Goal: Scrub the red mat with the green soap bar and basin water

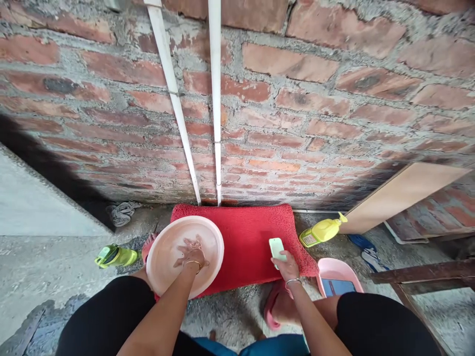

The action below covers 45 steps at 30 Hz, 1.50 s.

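My left hand [192, 255] is dipped into a pale pink basin [154, 252], its fingers spread in what looks like clear water. The basin rests on the left part of a red, textured cloth or mat [245, 237]. Over the right part of that cloth, my right hand [288, 266] grips a pale green, flat oblong object [276, 246] with rounded corners. Its exact kind cannot be made out. Just right of the cloth stands a yellow pump bottle [321, 232].
A green bottle [116, 256] lies left of the basin. At the right sit a pink tub [339, 267] with a dark flat thing inside, a leaning board [404, 195] and a wooden frame [426, 272]. A brick wall [260, 123] with two white pipes [216, 99] rises behind.
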{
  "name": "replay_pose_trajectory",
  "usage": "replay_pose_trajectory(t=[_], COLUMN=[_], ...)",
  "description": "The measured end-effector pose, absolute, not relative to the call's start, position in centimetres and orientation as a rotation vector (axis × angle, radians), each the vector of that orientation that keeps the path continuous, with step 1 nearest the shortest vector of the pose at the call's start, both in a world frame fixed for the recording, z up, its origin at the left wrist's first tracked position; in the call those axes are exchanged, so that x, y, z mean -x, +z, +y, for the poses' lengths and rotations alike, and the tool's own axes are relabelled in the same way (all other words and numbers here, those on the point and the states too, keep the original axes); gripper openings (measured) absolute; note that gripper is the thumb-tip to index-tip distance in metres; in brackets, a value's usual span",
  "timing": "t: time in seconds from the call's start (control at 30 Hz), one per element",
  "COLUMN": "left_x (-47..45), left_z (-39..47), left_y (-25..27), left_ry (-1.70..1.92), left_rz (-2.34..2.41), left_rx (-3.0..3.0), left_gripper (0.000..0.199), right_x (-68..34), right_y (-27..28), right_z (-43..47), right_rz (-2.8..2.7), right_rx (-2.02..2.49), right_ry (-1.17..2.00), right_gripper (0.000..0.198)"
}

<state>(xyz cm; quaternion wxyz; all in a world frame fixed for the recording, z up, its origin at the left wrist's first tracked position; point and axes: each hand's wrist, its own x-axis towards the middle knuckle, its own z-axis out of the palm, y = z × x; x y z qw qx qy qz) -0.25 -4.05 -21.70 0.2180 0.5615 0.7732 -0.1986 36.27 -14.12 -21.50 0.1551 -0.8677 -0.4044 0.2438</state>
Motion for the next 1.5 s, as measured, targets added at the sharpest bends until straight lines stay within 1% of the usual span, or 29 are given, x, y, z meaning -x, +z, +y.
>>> replay_pose_trajectory(t=[0.07, 0.2, 0.27, 0.43, 0.6, 0.73, 0.83, 1.0, 1.17, 1.27, 1.37, 1.5], left_x=[0.3, 0.5, 0.6, 0.3, -0.1, -0.1, -0.1, 0.0, 0.3, 0.3, 0.2, 0.4], left_z=[-4.2, -4.6, -4.7, -4.7, -4.8, -4.7, -4.6, -4.7, -4.5, -4.3, -4.2, -4.2], left_y=[-21.8, -21.8, -21.7, -21.2, -21.2, -21.6, -22.0, -22.8, -22.8, -22.5, -22.4, -22.6], left_ry=[-0.547, -0.552, -0.548, -0.527, -0.542, -0.557, -0.542, -0.575, -0.617, -0.655, -0.685, -0.67], left_rz=[2.147, 2.127, 2.12, 2.121, 2.101, 2.053, 2.051, 2.099, 2.073, 2.081, 2.114, 2.105], left_rx=[-1.569, -1.56, -1.554, -1.544, -1.542, -1.553, -1.549, -1.524, -1.53, -1.515, -1.507, -1.521], left_gripper=[0.133, 0.12, 0.118, 0.128, 0.131, 0.134, 0.14, 0.142, 0.137, 0.133, 0.131, 0.129], right_x=[-35.3, -34.9, -35.1, -34.8, -35.1, -33.4, -29.6, -21.6, -17.9, -19.2, -23.1, -31.1], right_y=[-21.9, -21.5, -21.0, -20.4, -21.3, -21.4, -20.8, -20.0, -20.0, -20.0, -19.6, -19.0], right_z=[-14.8, -15.6, -15.9, -15.8, -14.7, -11.7, -7.9, -1.3, 3.4, 4.5, 4.6, 3.6], right_rz=[-1.182, -1.3, -1.354, -1.498, -1.417, -1.357, -1.425, -1.785, -2.186, -2.282, -2.222, -1.976], right_rx=[2.5, 2.606, 2.653, 2.697, 2.645, 2.509, 2.425, 2.281, 2.168, 2.164, 2.257, 2.477], right_ry=[0.781, 0.82, 0.799, 0.714, 0.856, 0.86, 0.878, 0.944, 0.846, 0.833, 0.852, 0.825], right_gripper=[0.036, 0.034, 0.032, 0.031, 0.025, 0.029, 0.032, 0.039, 0.036, 0.043, 0.051, 0.048])
